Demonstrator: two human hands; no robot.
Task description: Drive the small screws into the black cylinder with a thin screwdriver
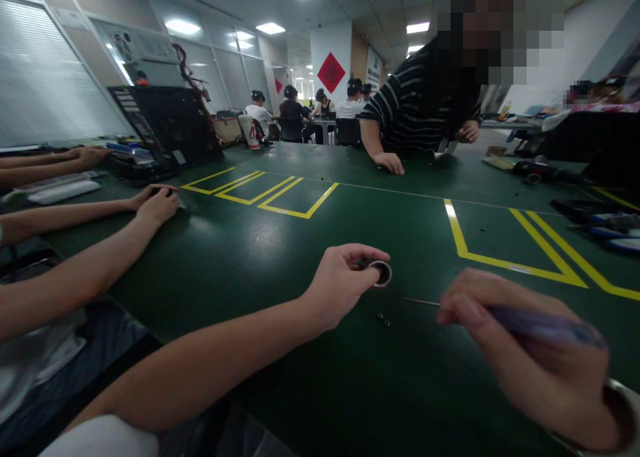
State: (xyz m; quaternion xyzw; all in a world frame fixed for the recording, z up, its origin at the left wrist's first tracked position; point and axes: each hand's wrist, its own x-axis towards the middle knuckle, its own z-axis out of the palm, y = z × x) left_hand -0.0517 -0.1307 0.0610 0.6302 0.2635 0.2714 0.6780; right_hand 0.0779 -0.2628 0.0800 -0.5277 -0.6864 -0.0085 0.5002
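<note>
Left hand [340, 285] pinches a metal ring [387, 282] above a green table [225, 263] — the right hand [520, 343], wrapped around a screwdriver [547, 326], aims it leftward, its tip near the ring but apart

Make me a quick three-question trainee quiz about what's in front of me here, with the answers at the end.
1. Multiple choice: which hand grips the thin-shafted tool? A, left; B, right; C, both.
2. Count: how many small dark pieces lie on the green tabletop just below the ring-shaped part in the picture?
3. True or false: the thin-shafted tool is touching the ring-shaped part.

Key: 1. B, the right hand. 2. Two. 3. False; a gap shows between them.
</note>
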